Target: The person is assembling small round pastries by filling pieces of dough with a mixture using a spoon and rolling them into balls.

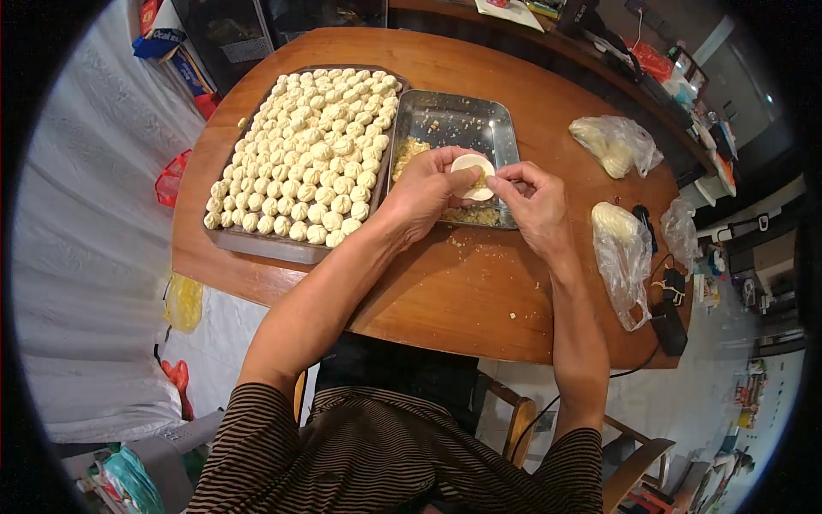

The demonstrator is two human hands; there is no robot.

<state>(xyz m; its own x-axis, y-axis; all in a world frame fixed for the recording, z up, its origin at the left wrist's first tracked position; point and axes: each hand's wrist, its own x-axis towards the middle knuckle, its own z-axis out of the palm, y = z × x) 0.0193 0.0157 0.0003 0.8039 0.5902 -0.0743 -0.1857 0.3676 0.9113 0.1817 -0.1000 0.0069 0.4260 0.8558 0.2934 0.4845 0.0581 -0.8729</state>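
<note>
A round, pale dough wrapper (468,163) rests in my left hand (425,190), whose thumb presses over its middle. A little yellowish filling (481,182) shows on the wrapper beside the thumb. My right hand (533,201) pinches the wrapper's right edge between thumb and fingers. Both hands are above the near part of a metal tray (505,128) holding crumbly yellow filling (411,156), partly hidden by my left hand. To the left, a large dark tray (257,247) is packed with rows of small pleated dumplings (295,154), some stacked on others.
Crumbs lie on the wooden table (445,300) near me. At the right are a plastic bag of dough (616,146), another clear bag with dough (618,231), and a black power adapter (668,330) with its cable. A wooden chair (518,420) stands below the table edge.
</note>
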